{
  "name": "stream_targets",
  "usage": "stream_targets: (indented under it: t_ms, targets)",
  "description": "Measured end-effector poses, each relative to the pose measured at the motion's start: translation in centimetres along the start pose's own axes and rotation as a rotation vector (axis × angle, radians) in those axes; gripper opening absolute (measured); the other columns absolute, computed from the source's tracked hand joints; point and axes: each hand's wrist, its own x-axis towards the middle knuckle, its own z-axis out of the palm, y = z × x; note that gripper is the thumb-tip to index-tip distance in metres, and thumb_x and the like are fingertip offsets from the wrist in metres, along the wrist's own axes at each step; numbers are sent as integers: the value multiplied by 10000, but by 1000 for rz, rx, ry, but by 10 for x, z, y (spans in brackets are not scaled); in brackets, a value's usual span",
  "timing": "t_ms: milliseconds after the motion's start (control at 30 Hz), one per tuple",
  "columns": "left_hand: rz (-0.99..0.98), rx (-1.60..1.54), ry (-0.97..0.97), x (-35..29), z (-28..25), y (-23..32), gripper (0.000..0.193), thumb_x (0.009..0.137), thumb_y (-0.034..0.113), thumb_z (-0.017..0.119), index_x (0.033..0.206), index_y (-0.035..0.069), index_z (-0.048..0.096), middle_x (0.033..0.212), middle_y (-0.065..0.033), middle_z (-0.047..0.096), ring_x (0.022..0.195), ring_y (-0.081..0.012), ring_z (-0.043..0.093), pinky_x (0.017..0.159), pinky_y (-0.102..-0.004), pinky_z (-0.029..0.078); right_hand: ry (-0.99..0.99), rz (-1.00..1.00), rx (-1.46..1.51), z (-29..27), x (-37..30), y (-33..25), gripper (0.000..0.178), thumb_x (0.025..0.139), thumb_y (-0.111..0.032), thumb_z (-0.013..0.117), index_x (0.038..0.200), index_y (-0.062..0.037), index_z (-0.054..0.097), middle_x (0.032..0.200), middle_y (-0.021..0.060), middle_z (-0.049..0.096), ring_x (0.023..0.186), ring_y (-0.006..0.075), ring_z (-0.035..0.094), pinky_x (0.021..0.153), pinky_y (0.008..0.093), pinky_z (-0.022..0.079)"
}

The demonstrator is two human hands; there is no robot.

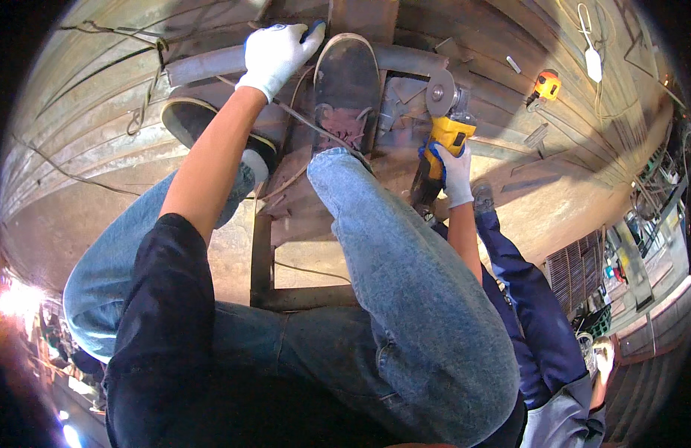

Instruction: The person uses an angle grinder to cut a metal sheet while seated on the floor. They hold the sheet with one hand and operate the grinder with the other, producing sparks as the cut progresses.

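Note:
My left hand (277,56), in a white glove with blue on its fingertips, is over a long steel bar (203,66), left of my shoe (347,82). Its thumb stretches away from the bent fingers, and no held object shows. Whether it presses on the steel underneath cannot be made out. With my right hand (455,175), gloved the same way, I grip a yellow and black angle grinder (451,137). The grinder's round disc (441,92) points away from me, just beyond the right side of the steel frame, apart from my shoe.
An orange and yellow tape measure (544,88) lies at the far right, near a white tag (593,64) on a wire. A cable (308,123) crosses by my shoe. Steel offcuts (405,93) lie inside the frame (262,261). Another person's leg (521,276) is close on the right. Bright light glows at left.

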Motion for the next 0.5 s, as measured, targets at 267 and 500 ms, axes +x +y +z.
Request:
stream_targets:
  t_ms: [267, 500]
  targets:
    - [5, 6, 30, -1, 4, -3, 261, 953, 430, 635, 974, 231, 803, 686, -109, 707, 647, -312, 701, 586, -425, 544, -3, 32, -42, -4, 9, -1, 402, 854, 0, 768, 1215, -24, 593, 1055, 73, 715, 897, 177, 714, 820, 328, 597]
    - [-36, -10, -24, 0, 2, -2, 379, 955, 481, 585, 954, 179, 814, 749, -131, 732, 685, -319, 713, 628, -427, 565, -51, -19, -13, -12, 13, -1, 390, 864, -25, 762, 1217, -24, 597, 1064, 77, 715, 903, 177, 715, 830, 332, 594]
